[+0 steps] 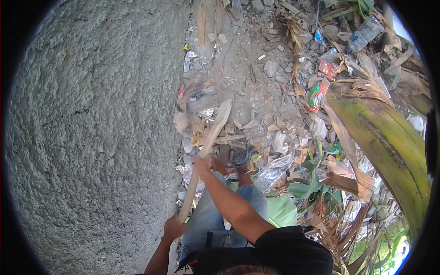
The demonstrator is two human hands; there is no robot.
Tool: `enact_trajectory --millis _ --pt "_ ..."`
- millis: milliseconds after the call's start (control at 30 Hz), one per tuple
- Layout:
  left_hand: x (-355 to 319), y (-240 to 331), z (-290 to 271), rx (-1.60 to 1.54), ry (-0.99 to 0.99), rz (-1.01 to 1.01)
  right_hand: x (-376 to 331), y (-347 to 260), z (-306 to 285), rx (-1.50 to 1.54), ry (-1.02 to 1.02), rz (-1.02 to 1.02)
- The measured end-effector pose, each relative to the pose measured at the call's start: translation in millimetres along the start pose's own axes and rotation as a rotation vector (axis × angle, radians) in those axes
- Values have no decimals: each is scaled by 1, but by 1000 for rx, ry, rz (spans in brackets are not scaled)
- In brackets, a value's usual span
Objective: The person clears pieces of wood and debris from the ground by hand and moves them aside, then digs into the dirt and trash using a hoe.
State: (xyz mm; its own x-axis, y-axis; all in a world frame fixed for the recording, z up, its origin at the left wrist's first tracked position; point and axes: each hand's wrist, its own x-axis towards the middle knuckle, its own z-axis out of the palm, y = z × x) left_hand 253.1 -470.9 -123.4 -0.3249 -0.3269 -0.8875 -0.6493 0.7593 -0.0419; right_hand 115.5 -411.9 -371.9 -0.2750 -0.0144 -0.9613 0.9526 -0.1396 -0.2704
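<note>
Both my hands grip the pale wooden handle of a hoe (211, 137), which slants up and away from me. My left hand (174, 227) is closed round its near end, beside the wall. Farther up the shaft my right hand (202, 166) is wrapped round it. At the far end the greyish blade (201, 101) points left and is smeared by motion. It is over litter and dry leaves at the foot of the wall; whether it touches them I cannot tell.
A rough grey wall (96, 137) rises on the left. A thick banana stem (380, 133) leans in from the right. Clear plastic (275, 172), a plastic bottle (365, 34), a green-and-red wrapper (315, 96) and stones (271, 68) litter the ground. My bare feet (222, 158) stand among it.
</note>
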Motion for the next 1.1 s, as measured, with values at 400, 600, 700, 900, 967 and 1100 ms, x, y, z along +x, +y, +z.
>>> enact_trajectory --millis 400,600,700,900,967,1100 --pt "9 30 -4 9 132 205 -42 -78 -61 225 113 -266" --pt "169 123 -54 -198 396 483 15 -274 -44 186 134 -651" --pt "216 139 -64 -268 399 472 54 -312 -9 71 144 -773" --pt "188 90 -28 -96 259 248 135 -184 2 17 75 -317" --pt "163 75 -12 -90 120 220 153 -129 -12 -12 23 -227" --pt "95 53 36 -82 32 141 129 -15 -48 -81 93 -56"
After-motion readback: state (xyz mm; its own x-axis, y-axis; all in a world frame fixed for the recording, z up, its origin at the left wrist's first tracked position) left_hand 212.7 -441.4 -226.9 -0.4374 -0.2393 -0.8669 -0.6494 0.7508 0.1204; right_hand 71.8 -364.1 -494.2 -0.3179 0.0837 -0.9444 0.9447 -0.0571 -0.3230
